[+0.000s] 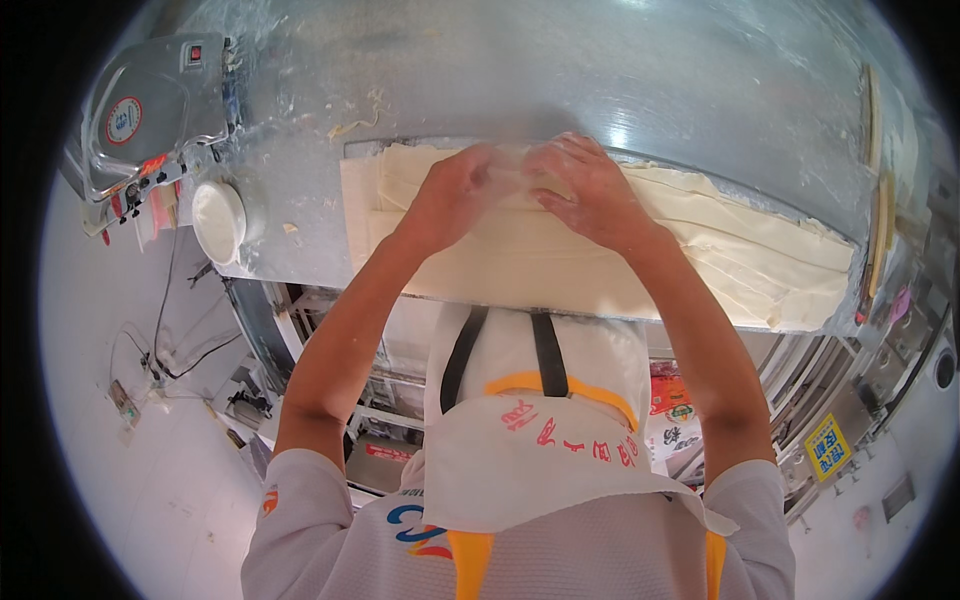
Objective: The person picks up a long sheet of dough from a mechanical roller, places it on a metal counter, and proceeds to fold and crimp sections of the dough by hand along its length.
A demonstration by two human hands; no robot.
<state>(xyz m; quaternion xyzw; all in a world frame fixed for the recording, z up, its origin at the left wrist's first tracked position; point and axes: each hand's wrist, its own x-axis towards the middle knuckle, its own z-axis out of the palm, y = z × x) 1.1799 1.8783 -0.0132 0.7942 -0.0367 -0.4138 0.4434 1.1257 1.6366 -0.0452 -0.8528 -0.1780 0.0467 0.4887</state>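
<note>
A long pale sheet of dough (520, 265) lies along the front edge of the metal table, with folded, uneven layers (740, 245) toward its right end. Over the dough's far side, left of centre, my left hand (458, 192) hovers or rests; motion smears its fingertips, so what they do is unclear. Close beside it is my right hand (588, 188), thumb apart from the bent fingers, dough beneath it. A whitish blur fills the gap between both hands. Whether the right fingertips touch the dough's far edge I cannot make out.
The floury metal table (450, 70) bears dough scraps (360, 125). To the left stand a white round tub (218, 222) and a grey machine with a red switch (160, 100). Wooden sticks (880, 230) lie at the right edge. Racks (385, 415) are below.
</note>
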